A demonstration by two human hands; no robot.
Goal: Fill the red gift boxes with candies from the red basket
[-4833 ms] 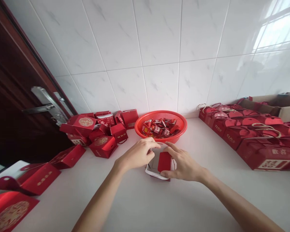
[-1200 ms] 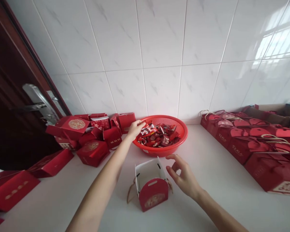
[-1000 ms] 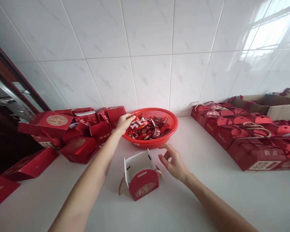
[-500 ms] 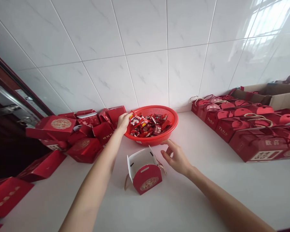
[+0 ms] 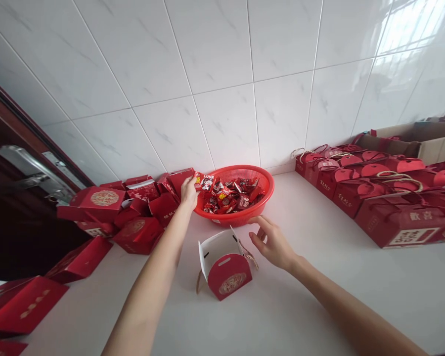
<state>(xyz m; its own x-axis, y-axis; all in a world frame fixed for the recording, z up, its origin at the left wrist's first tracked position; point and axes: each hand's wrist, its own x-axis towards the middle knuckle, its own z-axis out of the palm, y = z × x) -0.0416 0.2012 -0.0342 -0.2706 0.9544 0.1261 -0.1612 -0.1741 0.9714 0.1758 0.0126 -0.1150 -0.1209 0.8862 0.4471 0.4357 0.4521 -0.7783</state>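
Observation:
My left hand (image 5: 189, 193) pinches a red wrapped candy (image 5: 203, 181) printed "LOVE" at the left rim of a red plastic basket (image 5: 241, 217). More wrapped candies (image 5: 228, 198) lie heaped inside that basket. In front of it stands an open red gift box (image 5: 230, 277) with a white inside, a gold round pattern and rope handles; its top flaps are up. My right hand (image 5: 270, 242) hovers just right of the box, fingers apart and curled a little, holding nothing.
Several red boxes (image 5: 137, 232) crowd the left side near a dark door with a metal handle (image 5: 29, 163). Rows of closed red gift boxes (image 5: 389, 217) with cord handles line the right, before a cardboard carton (image 5: 437, 148). A tiled wall (image 5: 222, 123) rises behind.
My left hand has drawn the candy slightly left and away from the heap, toward the basket's rim. My right hand stays beside the box. The view has shifted a little.

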